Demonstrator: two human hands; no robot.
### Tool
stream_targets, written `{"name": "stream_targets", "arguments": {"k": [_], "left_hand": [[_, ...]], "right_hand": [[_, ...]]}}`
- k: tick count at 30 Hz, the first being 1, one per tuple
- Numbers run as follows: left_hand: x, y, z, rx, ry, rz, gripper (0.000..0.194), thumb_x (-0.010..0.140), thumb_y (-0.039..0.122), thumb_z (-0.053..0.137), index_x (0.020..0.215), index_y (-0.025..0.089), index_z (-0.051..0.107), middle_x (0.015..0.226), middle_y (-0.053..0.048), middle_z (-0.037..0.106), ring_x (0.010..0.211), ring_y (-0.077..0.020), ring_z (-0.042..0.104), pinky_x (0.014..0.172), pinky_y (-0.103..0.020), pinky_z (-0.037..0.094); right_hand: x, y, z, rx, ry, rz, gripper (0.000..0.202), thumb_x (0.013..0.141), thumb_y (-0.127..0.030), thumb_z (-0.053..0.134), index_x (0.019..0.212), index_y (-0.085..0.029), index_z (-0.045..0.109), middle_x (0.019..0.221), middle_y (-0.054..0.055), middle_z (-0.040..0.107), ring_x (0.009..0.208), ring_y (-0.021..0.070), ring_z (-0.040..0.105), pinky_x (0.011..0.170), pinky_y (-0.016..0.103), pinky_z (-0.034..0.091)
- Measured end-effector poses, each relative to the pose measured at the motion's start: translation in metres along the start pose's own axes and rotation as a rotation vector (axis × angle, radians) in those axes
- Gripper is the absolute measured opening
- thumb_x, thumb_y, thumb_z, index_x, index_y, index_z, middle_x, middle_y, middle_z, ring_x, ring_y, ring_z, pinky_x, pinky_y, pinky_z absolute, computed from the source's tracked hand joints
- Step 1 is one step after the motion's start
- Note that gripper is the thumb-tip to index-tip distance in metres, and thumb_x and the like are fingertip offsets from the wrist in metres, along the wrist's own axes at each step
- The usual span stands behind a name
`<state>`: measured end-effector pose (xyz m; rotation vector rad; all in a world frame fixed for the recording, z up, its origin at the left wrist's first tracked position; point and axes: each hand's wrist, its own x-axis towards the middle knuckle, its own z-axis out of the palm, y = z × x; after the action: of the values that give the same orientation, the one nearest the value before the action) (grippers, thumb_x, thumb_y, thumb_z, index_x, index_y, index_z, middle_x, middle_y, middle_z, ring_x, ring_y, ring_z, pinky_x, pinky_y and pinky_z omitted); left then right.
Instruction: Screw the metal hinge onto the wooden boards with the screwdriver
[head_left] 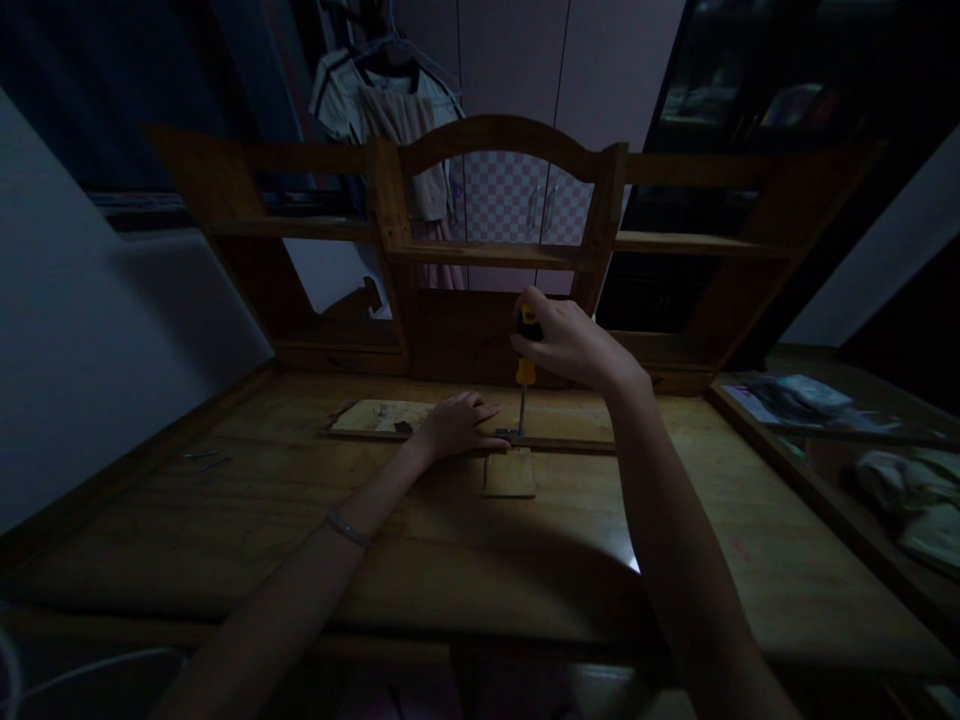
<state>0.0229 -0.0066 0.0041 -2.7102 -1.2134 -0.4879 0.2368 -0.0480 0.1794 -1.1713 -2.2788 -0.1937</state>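
Note:
My right hand (559,340) is closed around the handle of a yellow and black screwdriver (526,372). The screwdriver stands upright, its tip down at a small metal hinge-like piece (508,434) on a long wooden strip (570,424). My left hand (461,425) lies across the strip, fingers stretched out and apart, with its fingertips beside the metal piece. Just in front of the strip, a small square wooden block (511,476) rests on the desk. Whether the tip sits in a screw is too small to tell.
The wooden desk top (300,540) carries thin metal pieces (214,464) at the left. A wooden shelf unit (495,256) rises along the back. Plastic-wrapped items (810,395) and crumpled cloth (915,500) lie at the right. Clothes (397,110) hang behind the shelf.

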Motion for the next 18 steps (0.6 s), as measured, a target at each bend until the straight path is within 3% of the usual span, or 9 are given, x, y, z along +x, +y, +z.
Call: {"name": "stream_targets", "arguments": {"k": [10, 18], "left_hand": [[0.002, -0.003, -0.003, -0.069, -0.059, -0.040, 0.086, 0.072, 0.087, 0.045, 0.133, 0.028, 0.060, 0.109, -0.010, 0.060, 0.102, -0.0252, 0.057, 0.085, -0.033, 0.043], [0.002, 0.000, -0.005, -0.077, -0.079, -0.041, 0.086, 0.073, 0.088, 0.043, 0.134, 0.028, 0.059, 0.110, -0.009, 0.060, 0.102, -0.0252, 0.057, 0.084, -0.032, 0.042]], "right_hand": [[0.001, 0.020, -0.006, 0.102, 0.033, -0.021, 0.025, 0.088, -0.020, 0.065, 0.111, -0.016, 0.057, 0.096, 0.006, 0.062, 0.089, 0.0234, 0.057, 0.076, 0.028, 0.041], [0.001, 0.020, -0.005, 0.152, 0.017, -0.048, 0.028, 0.085, -0.021, 0.066, 0.112, -0.014, 0.059, 0.093, 0.004, 0.060, 0.088, 0.0206, 0.055, 0.075, 0.027, 0.038]]}}
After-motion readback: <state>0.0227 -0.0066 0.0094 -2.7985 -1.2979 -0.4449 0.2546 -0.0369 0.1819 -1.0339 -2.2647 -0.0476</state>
